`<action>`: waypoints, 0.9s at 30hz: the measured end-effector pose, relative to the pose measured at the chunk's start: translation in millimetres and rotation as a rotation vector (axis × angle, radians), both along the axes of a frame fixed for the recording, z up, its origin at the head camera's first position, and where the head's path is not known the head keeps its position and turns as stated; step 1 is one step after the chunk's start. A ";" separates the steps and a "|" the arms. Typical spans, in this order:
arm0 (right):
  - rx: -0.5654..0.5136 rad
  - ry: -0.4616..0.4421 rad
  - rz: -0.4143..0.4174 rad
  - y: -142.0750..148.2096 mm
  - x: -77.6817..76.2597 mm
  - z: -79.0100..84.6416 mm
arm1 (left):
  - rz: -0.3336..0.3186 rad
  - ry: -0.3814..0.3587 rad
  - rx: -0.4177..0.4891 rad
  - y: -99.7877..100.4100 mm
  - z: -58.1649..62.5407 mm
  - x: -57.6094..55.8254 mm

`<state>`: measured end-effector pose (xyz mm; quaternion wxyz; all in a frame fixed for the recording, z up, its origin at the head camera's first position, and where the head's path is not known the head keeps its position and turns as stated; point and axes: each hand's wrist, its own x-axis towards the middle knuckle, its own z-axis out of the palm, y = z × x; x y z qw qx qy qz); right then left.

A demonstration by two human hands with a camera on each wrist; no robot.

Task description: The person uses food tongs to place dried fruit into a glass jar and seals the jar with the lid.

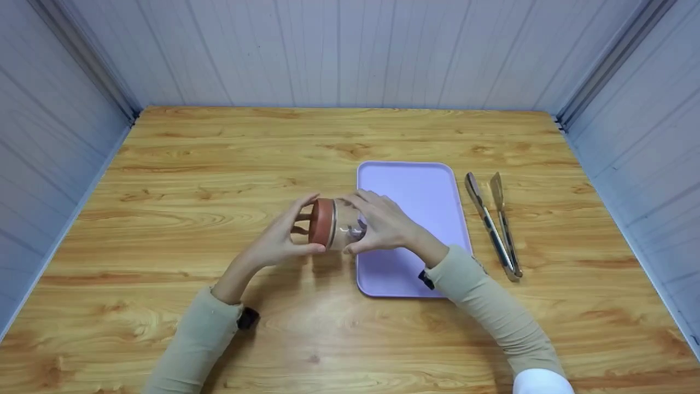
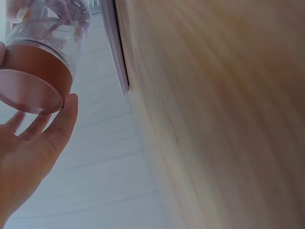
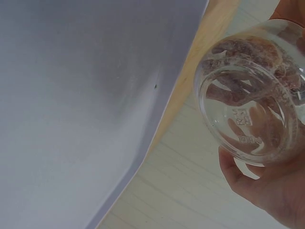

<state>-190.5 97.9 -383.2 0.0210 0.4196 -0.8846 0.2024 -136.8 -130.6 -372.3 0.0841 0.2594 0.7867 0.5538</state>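
Observation:
A clear jar with a reddish-brown lid is held on its side above the table, by the left edge of the lilac tray. My left hand grips the lid, thumb and fingers spread around its rim. Around the clear body curls my right hand, toward the jar's base. The right wrist view shows the jar's base with embossed marks, and brownish, wrinkled pieces inside. In the left wrist view, the lid sits on the jar's mouth, fingertips against its edge.
Metal tongs with dark grips lie spread on the wooden table, right of the tray. Pale panelled walls stand behind the table and on both sides. The right forearm crosses over the tray's lower right part.

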 end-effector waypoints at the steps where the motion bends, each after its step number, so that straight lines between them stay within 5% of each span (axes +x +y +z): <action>1: 0.002 0.002 0.000 0.1 0.0 0.0 | 0.000 -0.006 -0.004 0.1 0.2 0.1; 7: -0.008 -0.009 0.003 -0.2 0.3 -0.8 | 0.036 -0.030 -0.029 1.1 1.2 0.4; 16: -0.007 -0.008 0.008 -1.0 1.0 -1.3 | 0.180 -0.045 -0.162 8.5 12.4 3.8; 27: -0.003 -0.004 0.002 -1.1 1.0 -2.0 | 0.177 -0.077 -0.122 8.1 11.4 0.6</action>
